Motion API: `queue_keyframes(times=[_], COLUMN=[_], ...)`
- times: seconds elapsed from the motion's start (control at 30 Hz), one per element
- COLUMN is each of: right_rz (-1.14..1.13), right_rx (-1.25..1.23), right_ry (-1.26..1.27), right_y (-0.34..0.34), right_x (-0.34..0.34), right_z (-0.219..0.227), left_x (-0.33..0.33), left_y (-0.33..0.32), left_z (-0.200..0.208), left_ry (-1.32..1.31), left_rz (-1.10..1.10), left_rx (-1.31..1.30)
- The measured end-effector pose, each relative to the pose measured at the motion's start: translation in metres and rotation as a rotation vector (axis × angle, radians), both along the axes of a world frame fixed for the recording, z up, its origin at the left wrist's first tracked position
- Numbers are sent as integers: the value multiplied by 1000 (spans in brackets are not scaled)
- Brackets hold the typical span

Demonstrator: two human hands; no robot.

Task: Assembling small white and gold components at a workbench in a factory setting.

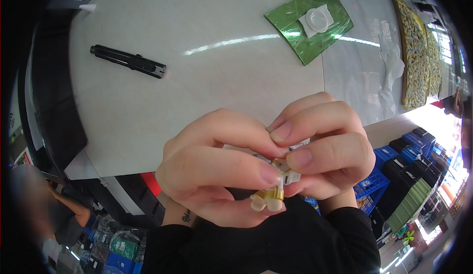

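Note:
Close in front of my chest, my two hands meet around a small white-and-gold piece [271,194] with rounded cream ends. My left hand [212,168] grips its lower gold part between thumb and fingers. The thumb and fingertips of my right hand [332,151] pinch its upper white part, where a small dark slot shows. The fingers cover much of the piece, so its exact kind is unclear.
On the pale table [221,86] lies a long black tool [129,61]. A green plastic packet [290,27] bears a white round part [317,20]. Trays of small yellowish pieces [414,52] stand far right, above blue crates [372,185]. Another person's arm [71,202] shows lower left.

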State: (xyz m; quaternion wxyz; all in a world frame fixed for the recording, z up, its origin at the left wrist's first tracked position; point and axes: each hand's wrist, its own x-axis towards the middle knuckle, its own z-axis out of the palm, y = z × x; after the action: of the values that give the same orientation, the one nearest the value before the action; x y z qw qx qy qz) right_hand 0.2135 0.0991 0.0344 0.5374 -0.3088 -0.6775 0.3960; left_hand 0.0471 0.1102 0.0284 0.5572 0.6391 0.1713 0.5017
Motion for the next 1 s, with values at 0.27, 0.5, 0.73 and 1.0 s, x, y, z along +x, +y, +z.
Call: queue_keyframes(times=[0.27,0.5,0.73,1.0], right_rz=[-48,-113,-102,-129], right_rx=[57,14,66,83], right_ry=[12,28,42,53], right_y=[-3,-7,-5,-6], right_x=[1,-1,-1,-4], right_z=[0,2,1,0], left_x=[-4,5,3,1], left_y=[-3,-3,-4,-7], left_z=[15,21,27,28], left_ry=[190,315,357,362], left_rz=[135,309,250,258], left_rx=[65,274,196,182])
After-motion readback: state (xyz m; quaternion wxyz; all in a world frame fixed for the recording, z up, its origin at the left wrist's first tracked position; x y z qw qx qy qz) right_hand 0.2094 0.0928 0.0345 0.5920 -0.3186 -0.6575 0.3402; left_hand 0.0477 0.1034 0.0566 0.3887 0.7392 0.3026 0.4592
